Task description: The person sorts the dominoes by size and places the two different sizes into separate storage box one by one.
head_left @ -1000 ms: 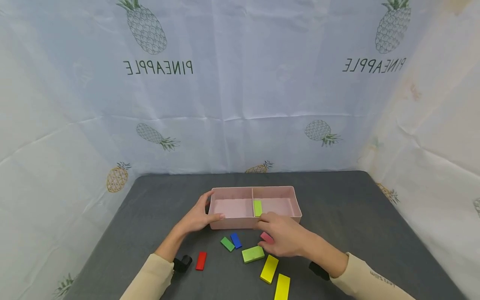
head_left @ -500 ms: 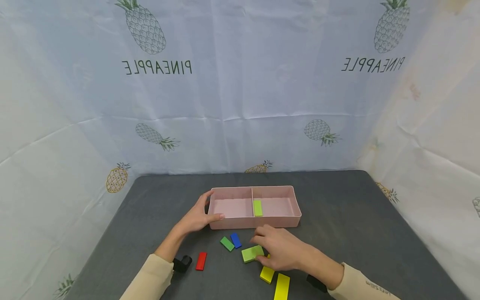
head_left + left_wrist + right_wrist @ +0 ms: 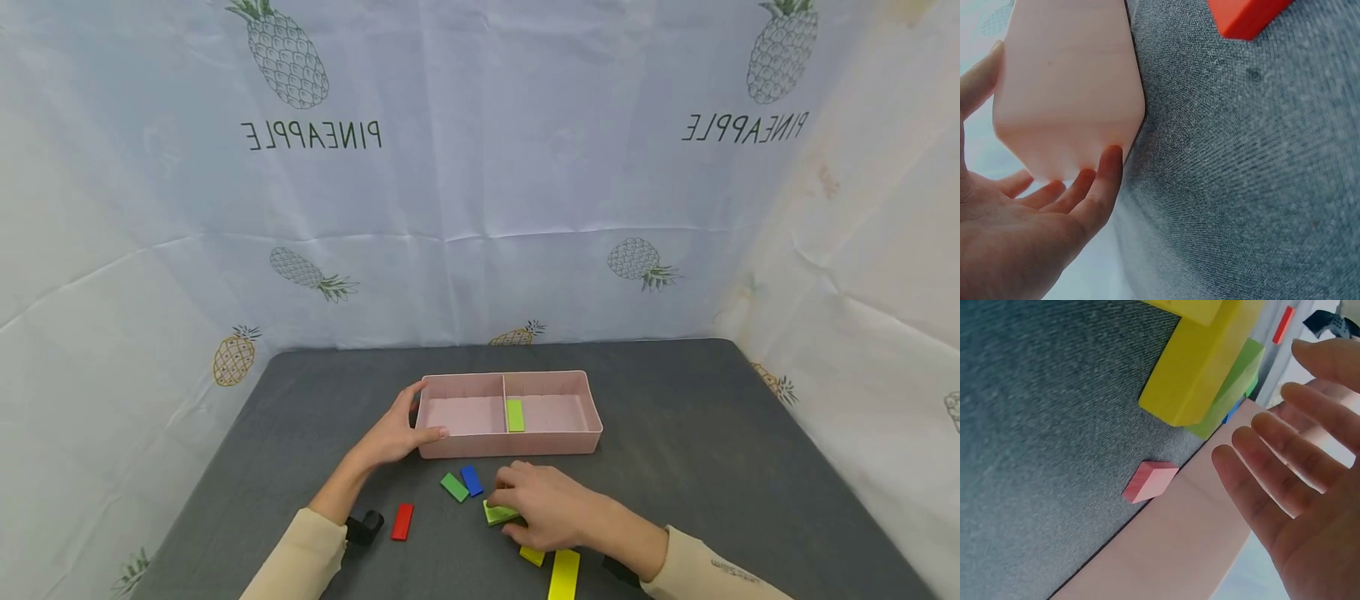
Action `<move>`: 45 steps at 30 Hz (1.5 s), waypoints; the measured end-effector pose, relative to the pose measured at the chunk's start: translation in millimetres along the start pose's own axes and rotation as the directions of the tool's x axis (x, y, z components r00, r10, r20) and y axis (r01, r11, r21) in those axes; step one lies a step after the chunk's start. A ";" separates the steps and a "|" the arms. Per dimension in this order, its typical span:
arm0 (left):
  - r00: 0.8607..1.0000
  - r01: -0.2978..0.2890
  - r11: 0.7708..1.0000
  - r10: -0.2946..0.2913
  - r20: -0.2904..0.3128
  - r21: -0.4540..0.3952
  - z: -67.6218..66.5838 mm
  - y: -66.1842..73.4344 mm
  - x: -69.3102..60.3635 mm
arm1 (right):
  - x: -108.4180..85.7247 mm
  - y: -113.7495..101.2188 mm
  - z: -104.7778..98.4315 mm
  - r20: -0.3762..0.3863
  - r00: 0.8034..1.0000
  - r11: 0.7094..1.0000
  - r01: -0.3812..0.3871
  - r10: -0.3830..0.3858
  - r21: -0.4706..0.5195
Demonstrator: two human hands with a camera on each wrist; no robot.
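Observation:
My left hand (image 3: 395, 429) grips the left end of a pink two-compartment box (image 3: 465, 447), thumb on the near wall and fingers round the end. In the left wrist view the fingertips press the box's end wall. My right hand (image 3: 551, 506) is lowered over a lime green block (image 3: 497, 512), which it partly covers in the head view. Its fingers look apart and loosely bent in the right wrist view, with nothing held between them. A small pink block (image 3: 1150, 481) lies by the box wall there; the hand hides it in the head view.
Another lime block (image 3: 515, 415) lies in the right compartment against the divider. On the dark table (image 3: 315, 400) are a green block (image 3: 454, 487), a blue block (image 3: 472, 481), a red block (image 3: 402, 522) and two yellow blocks, one (image 3: 564, 575) nearest the front.
The right hand has moved from the box's near wall and the pink block toward the front, over the lime block on the table. The left hand and the box stay in place.

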State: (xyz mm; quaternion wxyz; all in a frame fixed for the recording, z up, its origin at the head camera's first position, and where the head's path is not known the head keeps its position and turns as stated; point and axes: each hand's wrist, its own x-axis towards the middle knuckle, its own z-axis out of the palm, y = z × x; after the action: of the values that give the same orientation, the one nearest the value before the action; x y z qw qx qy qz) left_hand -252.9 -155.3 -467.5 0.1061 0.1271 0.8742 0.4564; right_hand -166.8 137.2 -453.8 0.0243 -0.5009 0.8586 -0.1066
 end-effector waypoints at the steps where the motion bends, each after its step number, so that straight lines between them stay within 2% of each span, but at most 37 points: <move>1: 1.000 0.001 1.000 -0.001 -0.001 -0.001 0.0 -0.1 0.0 | 1.3 0.2 0.8 0.003 1.000 1.000 0.017 -0.017 -0.012; 6: 1.000 -0.003 1.000 0.003 0.001 -0.002 0.2 -0.5 0.3 | 6.7 1.2 4.0 0.028 0.997 0.994 0.077 -0.075 -0.075; 12: 1.000 -0.016 1.000 0.016 0.011 -0.001 0.0 -1.2 0.9 | 9.4 2.4 7.2 0.047 0.995 0.989 0.092 -0.087 -0.117; 16: 1.000 -0.008 1.000 0.008 0.009 0.003 -0.2 -0.3 1.7 | 9.1 3.6 5.6 0.068 0.996 0.991 0.060 -0.053 -0.117; 21: 1.000 -0.009 1.000 0.009 0.010 0.001 -0.5 0.5 1.3 | 7.2 5.4 4.1 0.086 0.996 0.997 -0.020 0.027 -0.079; 28: 1.000 -0.016 1.000 0.016 0.017 -0.002 0.1 0.4 -1.0 | 3.4 4.9 3.1 0.154 0.980 0.991 -0.130 0.127 0.014; 36: 1.000 -0.017 1.000 0.017 0.017 -0.004 -0.8 -0.4 -1.2 | 4.0 6.5 2.6 0.134 0.990 0.998 -0.051 0.046 0.037; 45: 1.000 -0.017 1.000 0.017 0.013 -0.008 -0.5 -0.3 -2.0 | 5.6 7.1 2.1 0.160 0.983 0.995 -0.094 0.089 0.024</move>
State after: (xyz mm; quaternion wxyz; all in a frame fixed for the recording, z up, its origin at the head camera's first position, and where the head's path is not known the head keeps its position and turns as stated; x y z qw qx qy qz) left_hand -251.1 -156.4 -467.4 0.1086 0.1373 0.8706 0.4597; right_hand -175.3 135.4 -457.0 0.1053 -0.4673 0.8742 -0.0790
